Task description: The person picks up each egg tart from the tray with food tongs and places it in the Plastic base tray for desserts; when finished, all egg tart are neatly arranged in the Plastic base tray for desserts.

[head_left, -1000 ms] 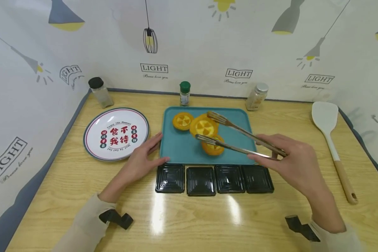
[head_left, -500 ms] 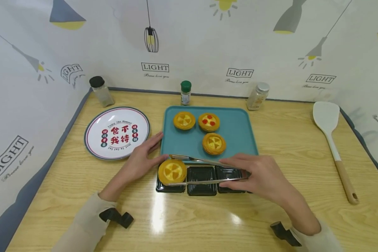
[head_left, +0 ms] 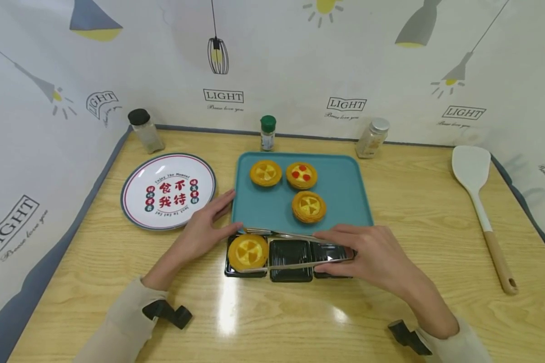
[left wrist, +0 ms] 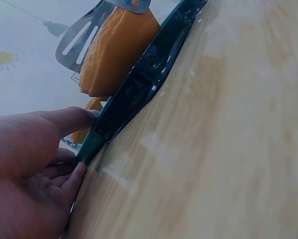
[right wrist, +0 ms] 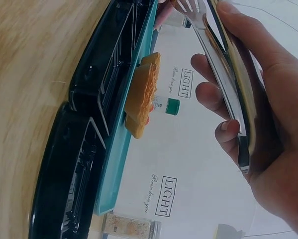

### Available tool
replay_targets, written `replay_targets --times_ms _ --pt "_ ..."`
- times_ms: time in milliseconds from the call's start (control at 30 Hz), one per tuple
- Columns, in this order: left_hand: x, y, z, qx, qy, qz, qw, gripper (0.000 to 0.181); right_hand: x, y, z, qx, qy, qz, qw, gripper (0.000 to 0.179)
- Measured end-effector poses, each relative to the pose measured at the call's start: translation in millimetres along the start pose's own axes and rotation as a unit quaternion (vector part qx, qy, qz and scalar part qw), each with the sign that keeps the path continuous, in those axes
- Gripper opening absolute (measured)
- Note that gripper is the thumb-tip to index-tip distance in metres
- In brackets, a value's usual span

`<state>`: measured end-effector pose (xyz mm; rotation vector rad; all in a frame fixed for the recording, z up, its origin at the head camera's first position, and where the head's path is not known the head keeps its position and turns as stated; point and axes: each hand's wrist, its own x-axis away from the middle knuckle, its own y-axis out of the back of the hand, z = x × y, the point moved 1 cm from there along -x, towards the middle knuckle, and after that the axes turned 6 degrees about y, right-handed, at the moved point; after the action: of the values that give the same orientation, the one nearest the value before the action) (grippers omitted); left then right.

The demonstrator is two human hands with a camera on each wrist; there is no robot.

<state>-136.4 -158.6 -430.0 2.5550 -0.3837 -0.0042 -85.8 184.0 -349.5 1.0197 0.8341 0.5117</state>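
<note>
1. Our right hand [head_left: 372,252] grips metal tongs [head_left: 295,264], their arms flanking a fruit-topped egg tart [head_left: 248,253].
2. Our left hand [head_left: 206,224], fingers relaxed, touches the teal tray [head_left: 340,191] around its near-left corner.
3. The flanked tart is at the leftmost black square container [left wrist: 134,90]; we cannot tell whether the tongs bear its weight.
4. On the tray we see three more tarts [head_left: 302,175].
5. A printed plate [head_left: 168,169] lies left.

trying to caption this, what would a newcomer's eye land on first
Probably the golden tart between the metal tongs in the right hand, at the leftmost black container. Just behind, three more tarts stand out on the teal tray. To its left, the white plate catches the eye with bold red characters.
</note>
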Motion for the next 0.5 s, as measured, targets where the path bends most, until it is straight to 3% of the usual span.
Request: replay_targets --times_ms 333,500 --pt "1.4 0.0 -1.8 -0.005 0.009 -0.002 0.9999 0.079 0.6 6.0 5.0 -0.003 -0.033 0.015 0.9994 0.057" --pt "1.6 -0.2 -2.3 0.0 0.007 -0.003 1.0 0.079 1.5 19.0 5.7 -0.015 -0.063 -0.023 0.9976 0.061"
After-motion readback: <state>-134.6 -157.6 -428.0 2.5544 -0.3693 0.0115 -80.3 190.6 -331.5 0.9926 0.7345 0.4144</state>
